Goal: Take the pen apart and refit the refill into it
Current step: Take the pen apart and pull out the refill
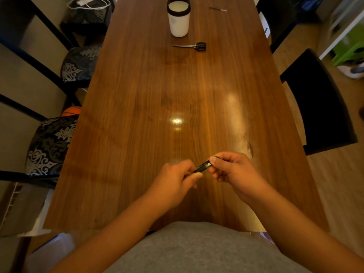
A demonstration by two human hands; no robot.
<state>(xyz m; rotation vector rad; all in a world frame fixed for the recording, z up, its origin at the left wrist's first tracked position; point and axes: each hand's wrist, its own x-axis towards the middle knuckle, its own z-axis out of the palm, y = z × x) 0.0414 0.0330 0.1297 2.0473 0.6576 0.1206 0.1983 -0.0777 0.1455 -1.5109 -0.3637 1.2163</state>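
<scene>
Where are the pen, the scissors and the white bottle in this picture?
pen (202,168): head view, on the dark barrel showing between the two hands.
scissors (194,46): head view, near the blades' pivot.
white bottle (179,22): head view, on its white side wall.

the pen (202,168) is a short, dark, slim barrel with a paler, shiny band near its upper right end, held in the air just above the near part of the wooden table (137,115). it lies tilted, its lower end pinched in the fingers of the left hand (177,177) and its higher end gripped by the fingertips of the right hand (232,170), so only the middle stretch shows. whether the refill is inside cannot be told.
</scene>
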